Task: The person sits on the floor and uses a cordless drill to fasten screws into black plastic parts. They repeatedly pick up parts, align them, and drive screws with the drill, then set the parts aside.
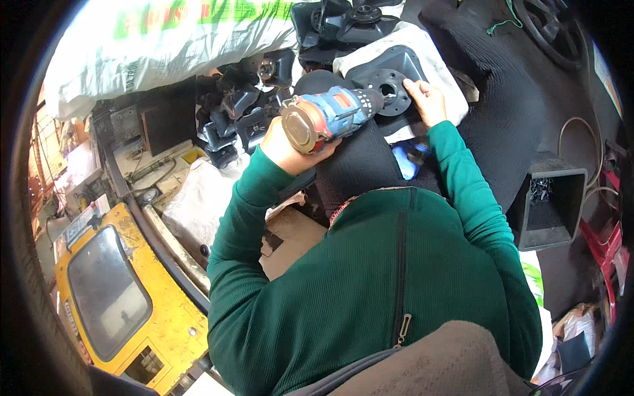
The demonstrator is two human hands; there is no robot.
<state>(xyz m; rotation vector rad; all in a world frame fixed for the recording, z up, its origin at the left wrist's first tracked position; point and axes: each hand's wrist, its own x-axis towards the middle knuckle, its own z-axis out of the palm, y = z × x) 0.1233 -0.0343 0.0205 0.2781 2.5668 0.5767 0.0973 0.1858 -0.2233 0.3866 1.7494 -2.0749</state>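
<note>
Fingers of the right hand (430,105) pinch the rim of the flange (397,104) on a black part (411,59), upper centre of frame, over a white sack (446,76). Those of the left hand (290,153) wrap the blue drill (335,113). I judge work on this part under way, drill nose at the flange; finished holes cannot be told. Loose black parts (239,102) crowd the upper left; I note freer room rightward, short of the black bin (548,238).

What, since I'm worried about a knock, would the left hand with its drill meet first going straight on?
Probably the round black plate: the drill in the left hand points towards it. Depth is unclear, so the drill's tip may already touch it.
</note>
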